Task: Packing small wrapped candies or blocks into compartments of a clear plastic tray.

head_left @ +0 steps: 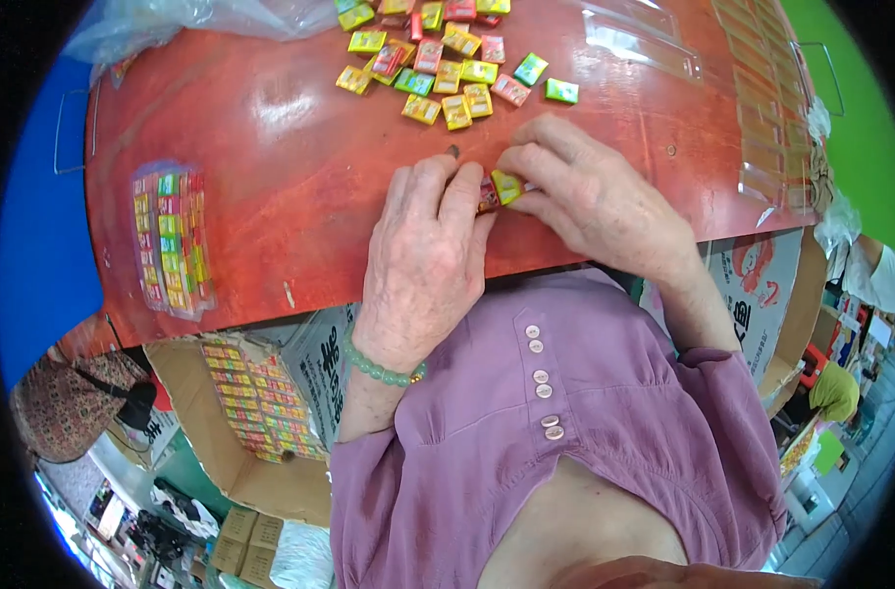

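Observation:
Near the table's front edge my two hands meet over small candy-like boxes. My left hand (pixel 420 245), with a green bead bracelet (pixel 384 373) at its wrist, is closed on a small red box (pixel 488 194). The thumb and fingers of my right hand (pixel 597 201) pinch a small yellow-green box (pixel 507 187) right beside the red one; the two boxes appear to touch. Beyond my hands lies a loose pile of small boxes (pixel 447 77) in yellow, red, pink and green. My fingers partly hide both held boxes.
On the red table (pixel 300 187), a clear pack filled with small boxes (pixel 173 240) lies at left. Clear plastic trays (pixel 762 98) rest at right, a plastic bag (pixel 202 25) at far left. Below the edge, a cardboard carton (pixel 261 481) holds filled packs (pixel 261 398).

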{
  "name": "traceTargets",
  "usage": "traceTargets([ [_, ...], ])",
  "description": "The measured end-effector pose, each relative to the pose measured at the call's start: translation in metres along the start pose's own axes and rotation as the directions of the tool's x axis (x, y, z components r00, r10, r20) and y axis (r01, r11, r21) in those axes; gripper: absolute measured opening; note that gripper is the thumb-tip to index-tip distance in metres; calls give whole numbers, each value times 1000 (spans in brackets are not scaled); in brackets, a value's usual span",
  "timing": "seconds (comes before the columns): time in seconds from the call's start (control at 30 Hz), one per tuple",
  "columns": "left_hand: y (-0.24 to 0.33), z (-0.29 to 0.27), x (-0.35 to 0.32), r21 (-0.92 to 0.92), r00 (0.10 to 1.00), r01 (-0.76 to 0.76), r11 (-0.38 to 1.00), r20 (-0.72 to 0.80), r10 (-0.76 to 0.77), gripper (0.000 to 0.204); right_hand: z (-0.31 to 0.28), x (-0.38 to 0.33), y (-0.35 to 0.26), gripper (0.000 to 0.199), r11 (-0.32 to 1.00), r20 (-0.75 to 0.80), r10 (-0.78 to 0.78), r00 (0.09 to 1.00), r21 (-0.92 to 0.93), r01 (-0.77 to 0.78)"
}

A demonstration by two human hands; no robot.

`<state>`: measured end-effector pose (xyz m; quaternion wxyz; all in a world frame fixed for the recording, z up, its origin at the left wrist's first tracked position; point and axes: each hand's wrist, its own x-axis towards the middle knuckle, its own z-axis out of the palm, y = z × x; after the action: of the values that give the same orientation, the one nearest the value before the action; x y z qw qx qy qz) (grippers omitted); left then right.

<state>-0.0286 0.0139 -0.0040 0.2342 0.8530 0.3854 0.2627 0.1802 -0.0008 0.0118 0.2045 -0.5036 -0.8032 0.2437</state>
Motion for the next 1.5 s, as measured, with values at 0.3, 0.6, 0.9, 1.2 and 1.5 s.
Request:
traceTargets([
  [0.3,-8,-10,-9,-20,997,23,1000,72,-21,38,18,-1,-8,31,998,8,-58,998,-1,58],
  [0.6,-7,-13,-12,-11,999,33,999,32,-32,40,-30,19,20,39,985,-194,18,981,-164,-50],
  [0.9,-9,-12,-13,-37,999,24,999,23,-23,41,-24,18,25,39,950,-90,171,981,-250,-188],
  [1.2,-10,-11,-11,-51,999,39,998,23,-38,50,-5,0,4,27,977,-271,200,941,-16,-213],
  [1.5,-7,-3,-10,24,999,49,999,-7,-49,52,-16,14,1,23,973,-31,213,977,96,-209],
])
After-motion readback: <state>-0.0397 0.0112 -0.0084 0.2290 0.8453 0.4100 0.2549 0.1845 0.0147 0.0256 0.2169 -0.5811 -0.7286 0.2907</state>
